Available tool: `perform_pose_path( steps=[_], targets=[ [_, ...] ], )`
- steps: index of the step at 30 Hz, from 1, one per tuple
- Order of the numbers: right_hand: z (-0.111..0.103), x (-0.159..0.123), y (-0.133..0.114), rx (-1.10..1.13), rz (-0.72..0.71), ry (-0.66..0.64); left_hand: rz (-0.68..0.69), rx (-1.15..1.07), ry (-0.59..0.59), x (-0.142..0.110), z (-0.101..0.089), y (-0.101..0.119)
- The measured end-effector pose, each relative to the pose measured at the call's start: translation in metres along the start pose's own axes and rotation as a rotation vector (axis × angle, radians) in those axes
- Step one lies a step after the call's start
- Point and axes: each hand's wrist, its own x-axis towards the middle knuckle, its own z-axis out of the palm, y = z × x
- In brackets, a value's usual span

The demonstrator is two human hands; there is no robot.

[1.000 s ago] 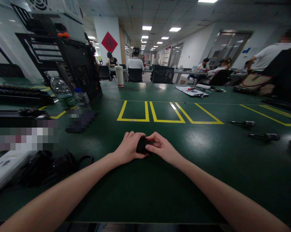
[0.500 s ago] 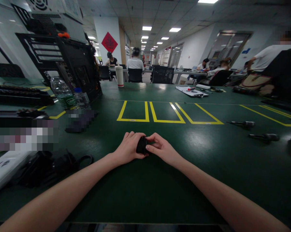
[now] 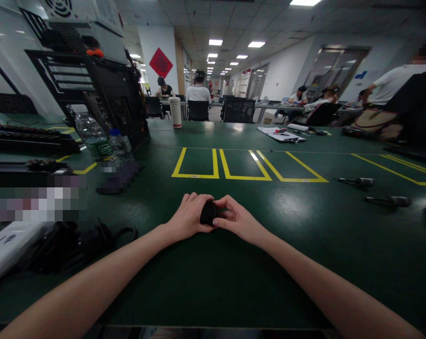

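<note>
A small black block-like object (image 3: 208,213) is held between my two hands just above or on the green table (image 3: 213,278); its exact kind cannot be made out. My left hand (image 3: 189,214) wraps around its left side, thumb below and fingers over the top. From the right, my right hand (image 3: 238,216) pinches its edge with thumb and fingertips. Parts of the object are covered by the fingers. Beyond the hands, yellow tape outlines (image 3: 195,176) mark the tabletop.
Two screwdriver-like tools (image 3: 388,201) lie at the right. A clipboard (image 3: 280,134) and a white tumbler (image 3: 175,112) are farther back. On the left are bottles (image 3: 93,136), a black computer case (image 3: 119,99), a white power strip (image 3: 11,245) and black cables (image 3: 93,240). People sit in the background.
My right thumb and fingers have shifted very slightly on the black object, and a bit more of its face shows. Otherwise the hands stay in place.
</note>
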Motion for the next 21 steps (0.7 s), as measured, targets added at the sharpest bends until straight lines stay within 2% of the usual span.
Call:
perform_pose_path(
  steps=[8, 11, 14, 21],
  targets=[
    [-0.0009, 0.0036, 0.0005, -0.041, 0.016, 0.074, -0.004, -0.030, 0.001, 0.0001, 0.0004, 0.0002],
    [-0.0017, 0.0023, -0.0019, -0.058, 0.055, 0.052, -0.018, -0.034, -0.001, 0.0002, 0.0006, 0.0000],
    [-0.0012, -0.0002, -0.0037, -0.031, 0.028, 0.008, -0.022, -0.033, -0.008, 0.0001, 0.0005, -0.0002],
    [0.0008, -0.0003, -0.0006, 0.015, 0.005, 0.018, -0.011, -0.028, 0.000, 0.0000, 0.0000, 0.0002]
  ],
)
